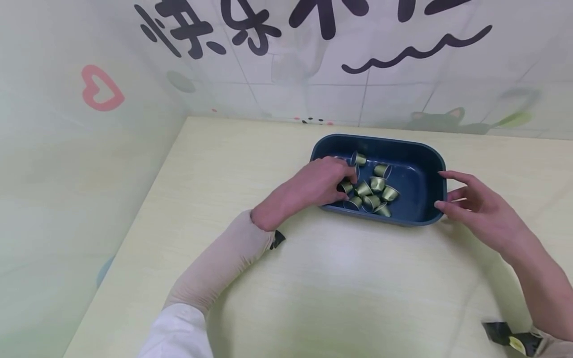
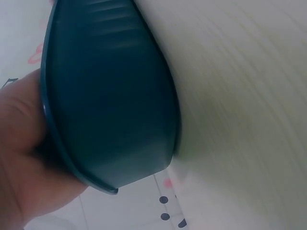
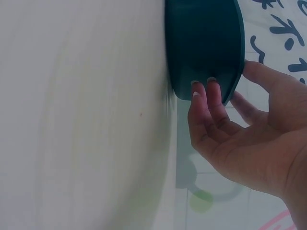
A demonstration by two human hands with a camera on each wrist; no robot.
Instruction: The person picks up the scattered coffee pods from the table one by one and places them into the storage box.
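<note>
A dark blue rectangular bin (image 1: 414, 217) with rounded corners stands on the table near the wall. Several green-gold coffee capsules (image 1: 377, 184) lie in its left and middle part, some tipped over. My left hand (image 1: 320, 181) reaches over the bin's left end, fingers bent down among the capsules. Whether it pinches one is hidden; the left wrist view has the bin's outer wall (image 2: 110, 96) in front of the fingers. At the opposite end, my right hand (image 1: 481, 211) touches the rim and outer wall with spread, loosely bent fingers (image 3: 214, 98).
The pale wood-grain table (image 1: 340, 283) extends in front of the bin and to its left. Behind it hangs a whitish printed sheet (image 1: 313, 94) with black characters. Another sheet with a pink heart (image 1: 102, 88) borders the left side.
</note>
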